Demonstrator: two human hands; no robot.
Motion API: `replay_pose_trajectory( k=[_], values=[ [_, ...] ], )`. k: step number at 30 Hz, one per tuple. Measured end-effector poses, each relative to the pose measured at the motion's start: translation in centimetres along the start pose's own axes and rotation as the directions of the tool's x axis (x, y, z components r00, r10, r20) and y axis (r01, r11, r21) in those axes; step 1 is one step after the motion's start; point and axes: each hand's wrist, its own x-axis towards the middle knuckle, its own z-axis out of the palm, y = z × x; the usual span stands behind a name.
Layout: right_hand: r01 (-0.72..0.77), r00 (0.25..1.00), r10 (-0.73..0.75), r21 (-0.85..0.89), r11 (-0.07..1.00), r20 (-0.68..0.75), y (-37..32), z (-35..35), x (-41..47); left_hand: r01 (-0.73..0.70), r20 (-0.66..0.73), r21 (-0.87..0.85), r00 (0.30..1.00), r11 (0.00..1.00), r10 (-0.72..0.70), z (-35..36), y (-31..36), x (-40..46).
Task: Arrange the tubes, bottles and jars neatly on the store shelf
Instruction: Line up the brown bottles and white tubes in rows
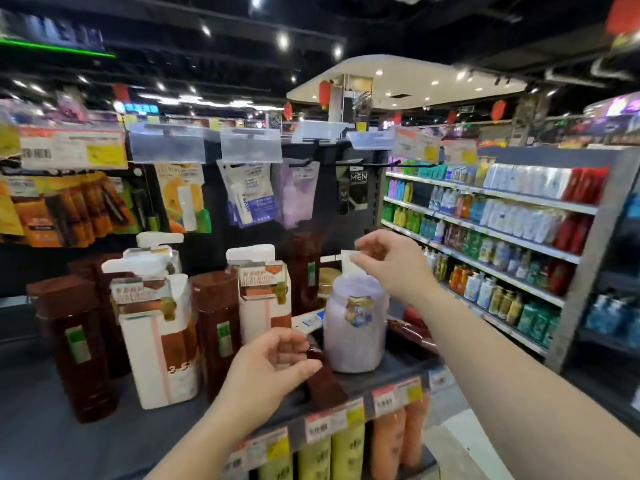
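Observation:
My left hand (273, 362) grips the top of a small dark brown bottle (323, 379) that leans on the dark shelf (145, 431) near its front edge. My right hand (384, 261) pinches the white cap (348, 263) of a pale lilac bottle (353, 327) standing upright at the shelf's right end. Tall brown bottles (78, 348) and white-and-brown cartons (159, 344) stand in rows to the left. A further brown bottle (304, 268) and a small gold-lidded jar (329, 277) sit behind the lilac bottle.
Sachets and packets (249, 195) hang on hooks above the shelf, under plastic price holders (166, 143). Yellow and orange tubes (349, 448) stand on the lower tier behind price tags. Another stocked aisle shelf (502, 244) runs along the right.

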Motion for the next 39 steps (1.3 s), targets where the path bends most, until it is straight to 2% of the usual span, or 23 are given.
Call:
replay_pose_trajectory(
  k=[6,9,12,16,19,23,26,29,32,35,39],
  values=[
    [-0.044,0.989,0.075,-0.228,0.973,0.126,5.0,0.1,5.8,-0.012,-0.065,0.002,0.998,1.000,0.012,1.3,0.9,1.1],
    [-0.061,0.965,0.129,-0.284,0.957,0.228,6.4,0.8,6.9,-0.005,-0.085,0.028,0.996,1.000,0.007,1.6,1.2,1.1],
    [-0.097,0.949,0.162,-0.237,0.967,0.272,7.1,1.7,7.2,0.007,-0.109,0.038,0.994,0.999,-0.003,1.7,1.3,1.0],
    [-0.088,0.974,0.113,-0.136,0.987,0.197,7.0,1.7,7.5,0.001,-0.120,0.056,0.993,0.998,0.005,1.9,1.8,1.1],
    [0.063,0.986,-0.048,-0.088,0.994,0.158,5.0,0.4,7.8,-0.021,-0.132,0.061,0.991,0.998,0.029,1.9,2.6,1.3],
    [0.282,0.952,-0.284,0.029,0.959,0.114,0.8,-1.8,6.8,-0.070,-0.166,0.066,0.983,0.995,0.080,1.8,3.7,1.4],
    [0.374,0.916,-0.389,0.137,0.917,0.101,-2.3,-3.2,5.4,-0.148,-0.208,0.028,0.966,0.989,0.151,1.5,4.7,1.0],
    [0.433,0.868,-0.469,0.213,0.876,0.162,-5.4,-4.4,3.8,-0.195,-0.239,0.047,0.950,0.980,0.201,0.9,5.8,0.2],
    [0.393,0.828,-0.483,0.320,0.862,0.285,-7.2,-4.4,2.2,-0.235,-0.238,0.025,0.942,0.972,0.235,0.4,6.8,-0.6],
    [0.280,0.794,-0.463,0.441,0.853,0.393,-7.5,-2.6,0.9,-0.234,-0.188,0.022,0.954,0.972,0.234,0.1,7.3,-1.3],
    [0.155,0.732,-0.397,0.433,0.888,0.553,-6.3,-0.4,0.9,-0.144,-0.183,0.091,0.970,0.985,0.158,-0.6,5.8,-1.7]
  ],
)
